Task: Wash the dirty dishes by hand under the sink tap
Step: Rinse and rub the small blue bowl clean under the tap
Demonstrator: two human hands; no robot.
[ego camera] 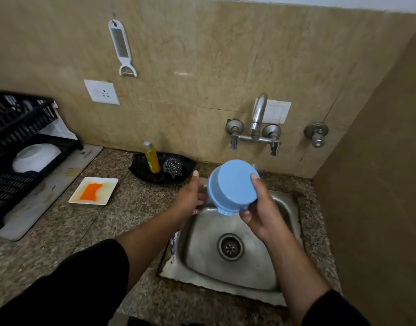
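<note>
Your right hand (258, 209) grasps the bowl (232, 182) over the sink (202, 267), left hand (190, 196) released alongside; wet plastic may slip.

A domestic kitchen was indicated: a steel sink (202, 262) was set in a speckled stone counter (131, 222) below a wall-mounted tap (258, 114); a dish rack (19, 118) was noted at far left, and a peeler (121, 47) was hung on the tiled wall (202, 67).

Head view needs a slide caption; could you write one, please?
Right hand holds an upturned blue bowl over the steel sink.
</note>
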